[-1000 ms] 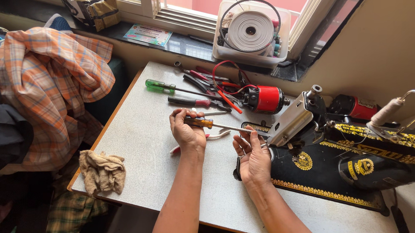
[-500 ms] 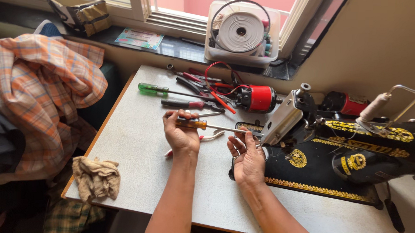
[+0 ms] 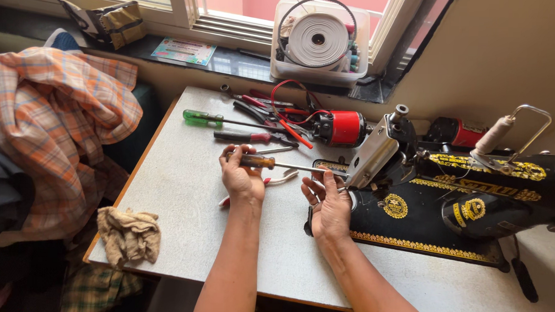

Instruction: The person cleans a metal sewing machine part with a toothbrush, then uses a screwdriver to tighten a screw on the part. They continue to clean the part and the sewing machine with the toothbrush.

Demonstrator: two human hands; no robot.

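Head view: screwdriver at the sewing machine's face plate.

My left hand [image 3: 242, 176] is clamped on the amber-handled screwdriver [image 3: 271, 164], tip at the black sewing machine [image 3: 448, 205] on the table [image 3: 178, 189]. My right hand [image 3: 330, 207] has fingers loosely apart beside the shaft. A pale rectangular card [image 3: 181, 50] lies on the windowsill.

2 bare forearms, no sleeves; left hand [image 3: 242, 178], right hand [image 3: 330, 207].

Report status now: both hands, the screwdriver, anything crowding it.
Left hand gripping orange-handled screwdriver, shaft level. Right hand at its tip by sewing machine faceplate. Pliers and green screwdriver lie just behind.
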